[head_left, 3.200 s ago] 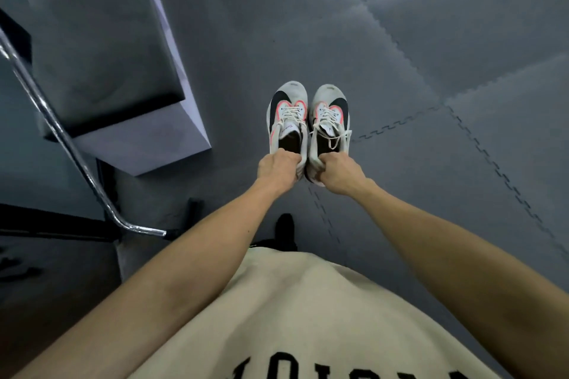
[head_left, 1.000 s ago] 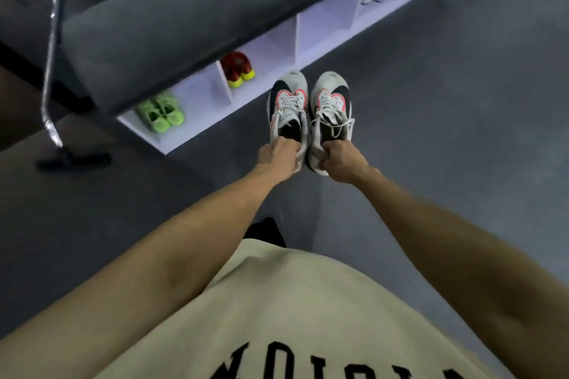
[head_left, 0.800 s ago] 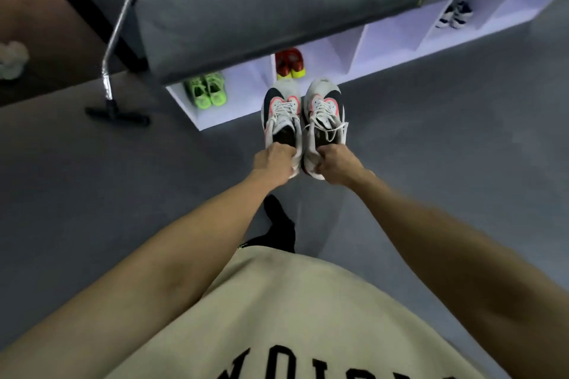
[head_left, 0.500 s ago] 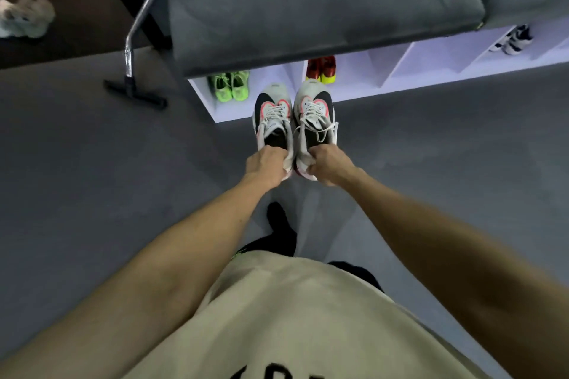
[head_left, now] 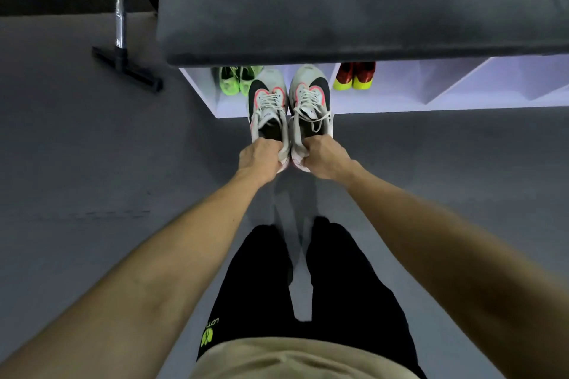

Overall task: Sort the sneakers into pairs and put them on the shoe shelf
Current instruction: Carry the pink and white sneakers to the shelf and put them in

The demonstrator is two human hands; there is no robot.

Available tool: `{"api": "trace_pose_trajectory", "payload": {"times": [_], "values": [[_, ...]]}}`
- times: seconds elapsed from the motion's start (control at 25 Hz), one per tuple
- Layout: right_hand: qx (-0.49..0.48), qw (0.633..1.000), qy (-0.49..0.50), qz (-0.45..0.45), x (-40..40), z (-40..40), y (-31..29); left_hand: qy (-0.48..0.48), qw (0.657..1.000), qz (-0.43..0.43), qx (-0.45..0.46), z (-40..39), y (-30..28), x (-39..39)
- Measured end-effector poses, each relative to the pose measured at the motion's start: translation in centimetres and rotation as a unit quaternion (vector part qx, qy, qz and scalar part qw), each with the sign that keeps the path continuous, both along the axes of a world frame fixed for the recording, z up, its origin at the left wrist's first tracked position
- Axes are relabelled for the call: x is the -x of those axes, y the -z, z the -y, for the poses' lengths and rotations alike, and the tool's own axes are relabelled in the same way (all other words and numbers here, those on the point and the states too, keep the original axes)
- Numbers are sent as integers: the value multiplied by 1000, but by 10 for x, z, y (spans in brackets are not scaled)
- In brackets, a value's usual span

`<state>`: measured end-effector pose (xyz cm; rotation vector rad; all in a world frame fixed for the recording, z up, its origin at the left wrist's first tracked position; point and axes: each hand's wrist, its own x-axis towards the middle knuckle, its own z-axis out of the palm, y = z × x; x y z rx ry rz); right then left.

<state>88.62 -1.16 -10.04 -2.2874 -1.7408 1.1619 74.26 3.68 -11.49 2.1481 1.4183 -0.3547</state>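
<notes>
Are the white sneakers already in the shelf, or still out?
Out. Left hand and right hand hold the white sneakers by their heels before the shelf.

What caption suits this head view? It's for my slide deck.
Left hand and right hand carry paired white sneakers toward the shoe shelf.

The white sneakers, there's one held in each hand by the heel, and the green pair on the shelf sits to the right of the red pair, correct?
Not quite. The head view shows the green pair to the left of the red pair on the shelf. The rest holds: left hand and right hand each hold one of the white sneakers by the heel.
</notes>
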Motion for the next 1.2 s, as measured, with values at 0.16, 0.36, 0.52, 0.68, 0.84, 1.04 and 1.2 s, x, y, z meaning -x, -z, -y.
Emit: {"api": "trace_pose_trajectory", "payload": {"times": [0.16, 0.36, 0.52, 0.68, 0.84, 1.04, 1.2], "values": [[-4, 1000, -4, 8, -20, -40, 99, -11, 1000, -3, -7, -38, 101, -19], [-27, 1000, -3, 15, -44, -95, 215, -2, 999, -16, -47, -96, 218, -43], [-53, 998, 16, 26, -66, -151, 291, 11, 996, -11, -91, -151, 293, -65], [-86, 994, -5, 65, -94, -221, 364, 17, 991, 6, -130, -219, 353, -95], [-107, 989, -26, 100, -112, -282, 417, 23, 987, 11, -158, -273, 396, -115], [-129, 983, -57, 122, -130, -343, 457, 32, 984, 39, -172, -330, 436, -135], [-115, 975, -76, 172, -142, -380, 462, 61, 984, 61, -158, -372, 451, -142]]}}
